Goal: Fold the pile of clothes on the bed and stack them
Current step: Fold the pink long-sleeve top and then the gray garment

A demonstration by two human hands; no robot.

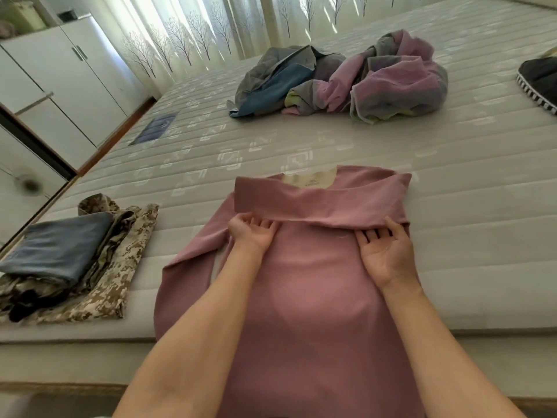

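A pink long-sleeved shirt [316, 282] lies flat on the mattress [452, 236] in front of me, its hem hanging over the near edge. One sleeve is folded across the chest as a band below the collar. My left hand [253, 233] and my right hand [385, 254] are both palm up at the lower edge of that band, fingers tucked under it and thumbs at its edge. The fingertips are hidden by the cloth. A loose pile of grey, blue and pink clothes [340, 82] lies further back. A stack of folded clothes [69, 260], grey-blue on camouflage, sits at my left.
A dark item with a striped edge [539, 82] lies at the far right of the bed. White cupboards [60, 86] stand along the left wall and tree-patterned curtains [193, 34] hang behind the bed. Bare mattress lies between the shirt and the pile.
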